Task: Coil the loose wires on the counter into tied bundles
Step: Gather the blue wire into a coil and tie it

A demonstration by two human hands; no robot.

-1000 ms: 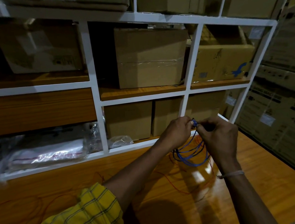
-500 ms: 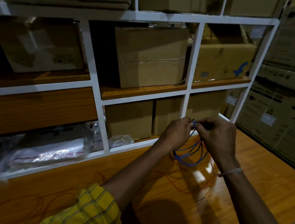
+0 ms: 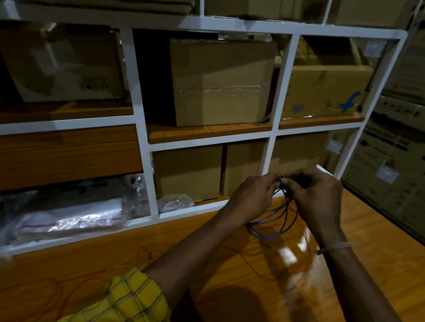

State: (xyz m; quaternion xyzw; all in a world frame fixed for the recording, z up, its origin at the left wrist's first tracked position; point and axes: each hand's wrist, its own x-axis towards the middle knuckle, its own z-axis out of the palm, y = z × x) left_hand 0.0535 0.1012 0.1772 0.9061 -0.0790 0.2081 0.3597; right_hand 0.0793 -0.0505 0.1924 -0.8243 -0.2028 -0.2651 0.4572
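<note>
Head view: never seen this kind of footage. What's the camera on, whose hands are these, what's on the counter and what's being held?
No machine here: a person wears one wide-angle camera on the head, looking forward and down at their own bare hands. The left hand and right hand meet above a wooden counter and both pinch the top of a coil of blue wire, whose loops hang down between them. Whether it is tied yet is too small to tell. Thin red wire lies loose on the counter. Behind stands a white shelf with cardboard boxes and plastic bags.
</note>
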